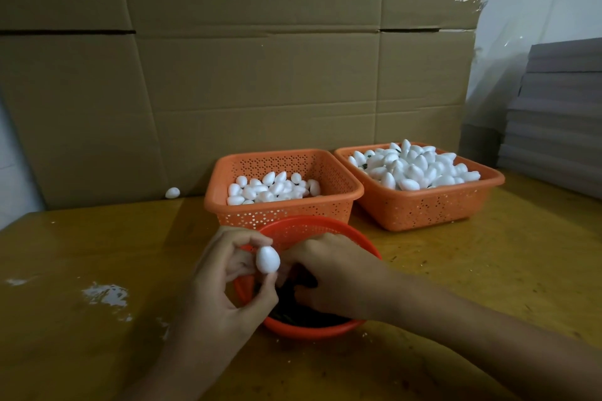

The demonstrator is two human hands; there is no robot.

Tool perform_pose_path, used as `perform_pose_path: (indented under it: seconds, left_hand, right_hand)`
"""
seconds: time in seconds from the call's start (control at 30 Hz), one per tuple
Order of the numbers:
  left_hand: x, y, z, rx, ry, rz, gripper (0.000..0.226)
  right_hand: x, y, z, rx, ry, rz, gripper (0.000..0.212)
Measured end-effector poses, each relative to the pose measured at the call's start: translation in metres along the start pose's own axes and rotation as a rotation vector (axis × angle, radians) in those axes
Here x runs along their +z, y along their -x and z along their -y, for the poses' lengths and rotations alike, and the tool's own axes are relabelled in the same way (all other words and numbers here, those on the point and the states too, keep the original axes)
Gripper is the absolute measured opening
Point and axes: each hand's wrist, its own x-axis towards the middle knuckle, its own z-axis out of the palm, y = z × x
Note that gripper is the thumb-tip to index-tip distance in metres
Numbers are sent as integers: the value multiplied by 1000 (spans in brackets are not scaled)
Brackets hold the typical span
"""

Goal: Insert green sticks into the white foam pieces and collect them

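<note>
My left hand pinches a white egg-shaped foam piece between thumb and fingertips, just above the near-left rim of a round red basket. My right hand reaches down into that basket, where dark green sticks lie; its fingertips are hidden, so any hold on a stick cannot be made out. Behind stand two square orange baskets: the left one holds plain foam pieces, the right one is heaped with foam pieces, a few showing green among them.
All baskets stand on a yellow-brown wooden table with white crumbs at the left. A loose foam piece lies by the cardboard wall at the back. Grey stacked sheets rise at the right.
</note>
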Motion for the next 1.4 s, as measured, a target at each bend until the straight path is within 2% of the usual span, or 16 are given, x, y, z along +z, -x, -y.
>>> perform_pose_path:
  seconds: [0.4, 0.57, 0.9, 1.07, 1.17, 1.4]
  left_hand:
    - [-1, -2, -1, 66, 31, 3, 36]
    - [-1, -3, -1, 71, 43, -7, 36]
    - [1, -4, -4, 70, 25, -3, 39]
    - [1, -1, -7, -40, 75, -44, 36]
    - [2, -1, -7, -79, 97, -69, 38]
    - [-2, -5, -5, -147, 262, -191, 40]
  right_hand:
    - [6, 2, -3, -28, -27, -292, 15]
    - [6, 3, 0, -7, -27, -291, 2]
    - [3, 6, 2, 43, -59, -320, 13]
    - [3, 6, 4, 82, -95, -364, 9]
    - [0, 6, 2, 85, -234, -385, 2]
    - [-12, 8, 1, 37, -648, -370, 13]
